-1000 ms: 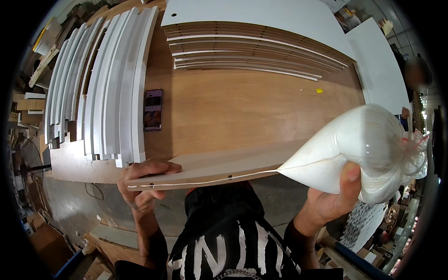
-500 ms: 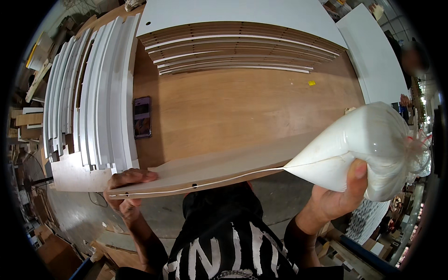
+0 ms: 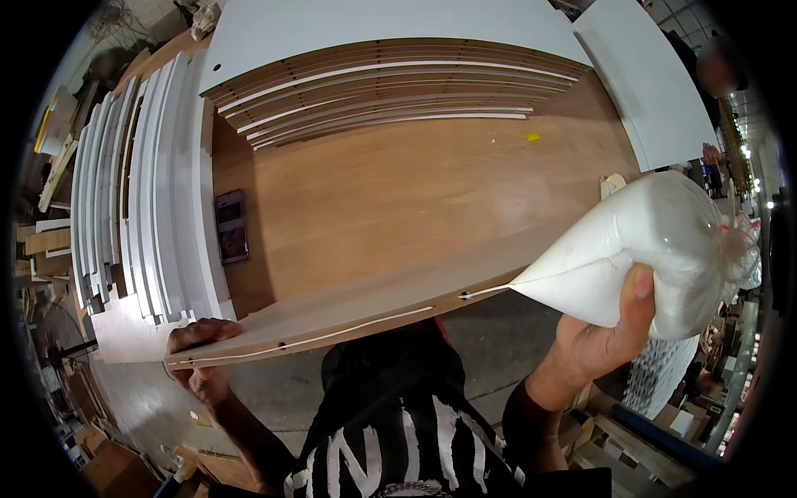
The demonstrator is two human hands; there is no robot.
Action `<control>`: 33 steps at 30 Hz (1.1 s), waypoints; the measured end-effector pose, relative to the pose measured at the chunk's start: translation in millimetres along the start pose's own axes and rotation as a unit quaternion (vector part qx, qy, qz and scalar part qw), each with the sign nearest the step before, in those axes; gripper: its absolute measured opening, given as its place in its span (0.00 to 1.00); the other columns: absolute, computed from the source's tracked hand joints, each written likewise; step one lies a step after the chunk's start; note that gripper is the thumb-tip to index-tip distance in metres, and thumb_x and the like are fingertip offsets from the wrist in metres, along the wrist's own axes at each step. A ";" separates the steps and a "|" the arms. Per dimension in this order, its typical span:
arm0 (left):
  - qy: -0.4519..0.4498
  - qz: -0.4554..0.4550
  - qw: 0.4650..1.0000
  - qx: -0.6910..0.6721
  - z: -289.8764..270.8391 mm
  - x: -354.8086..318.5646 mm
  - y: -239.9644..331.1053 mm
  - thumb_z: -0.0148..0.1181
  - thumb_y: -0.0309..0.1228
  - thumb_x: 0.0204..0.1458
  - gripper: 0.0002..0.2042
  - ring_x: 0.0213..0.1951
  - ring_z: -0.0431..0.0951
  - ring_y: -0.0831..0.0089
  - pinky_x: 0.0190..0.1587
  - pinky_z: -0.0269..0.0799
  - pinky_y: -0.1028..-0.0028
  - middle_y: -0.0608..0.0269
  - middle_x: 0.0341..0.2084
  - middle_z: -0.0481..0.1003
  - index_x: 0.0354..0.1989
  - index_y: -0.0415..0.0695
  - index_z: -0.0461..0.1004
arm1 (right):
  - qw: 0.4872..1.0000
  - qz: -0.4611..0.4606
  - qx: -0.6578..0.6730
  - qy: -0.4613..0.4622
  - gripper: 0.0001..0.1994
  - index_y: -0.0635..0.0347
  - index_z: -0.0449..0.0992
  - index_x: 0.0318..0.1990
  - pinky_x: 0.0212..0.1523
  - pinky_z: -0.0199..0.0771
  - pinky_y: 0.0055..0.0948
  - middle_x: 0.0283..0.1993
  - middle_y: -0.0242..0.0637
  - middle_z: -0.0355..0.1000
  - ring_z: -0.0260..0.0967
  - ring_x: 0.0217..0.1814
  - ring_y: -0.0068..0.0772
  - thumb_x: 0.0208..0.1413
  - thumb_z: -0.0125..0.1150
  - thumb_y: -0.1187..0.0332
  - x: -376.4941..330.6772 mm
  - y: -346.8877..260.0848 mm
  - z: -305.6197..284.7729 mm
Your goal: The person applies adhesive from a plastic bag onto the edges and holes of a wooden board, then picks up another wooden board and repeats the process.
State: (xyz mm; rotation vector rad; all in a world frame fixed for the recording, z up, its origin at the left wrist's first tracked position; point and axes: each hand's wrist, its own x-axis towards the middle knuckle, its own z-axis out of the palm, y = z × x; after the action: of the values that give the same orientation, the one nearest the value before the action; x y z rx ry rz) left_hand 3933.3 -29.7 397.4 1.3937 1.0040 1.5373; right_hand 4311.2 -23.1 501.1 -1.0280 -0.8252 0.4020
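Note:
My right hand (image 3: pixel 606 336) grips a plump clear plastic bag of white glue (image 3: pixel 656 220), with the thumb pressed into its near side. The bag's pointed tip touches the long narrow edge of a board (image 3: pixel 365 286). Along that brown edge runs a thin white glue line (image 3: pixel 357 326); a bare gap separates it from a short fresh piece by the tip. Small dark holes dot the edge. At the board's left end my left hand (image 3: pixel 203 349) is closed around it, fingers on top and thumb underneath. The board's right end is hidden behind the bag.
Beyond the board lies a wooden tabletop (image 3: pixel 398 183), with a phone (image 3: pixel 232 226) at its left. White strips (image 3: pixel 158 199) are stacked on the left. White panels (image 3: pixel 398 25) lie piled at the back, and another white panel (image 3: pixel 643 83) is at right. A person (image 3: pixel 718 70) stands far right.
The board has shifted left and tilted, its right part higher. The bag's tip now sits farther along the edge, past another hole. A gap shows in the glue line.

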 end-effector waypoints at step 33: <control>-0.017 -0.009 0.995 -0.099 -23.1 -4.4 -12.9 0.65 0.43 0.48 0.23 0.36 0.77 0.59 0.43 0.72 0.64 0.50 0.31 0.77 0.44 0.38 0.69 | 0.991 -0.042 -0.063 0.111 0.25 0.67 0.64 0.57 0.55 0.69 0.39 0.52 0.45 0.68 0.69 0.53 0.38 0.52 0.57 0.65 61.0 12.2 -68.3</control>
State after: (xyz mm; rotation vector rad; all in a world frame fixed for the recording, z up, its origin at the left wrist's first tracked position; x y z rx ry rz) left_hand 3911.2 -30.1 382.1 1.2641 0.8176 1.5503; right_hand 4403.4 -18.1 497.8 -1.1289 -0.6980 0.1605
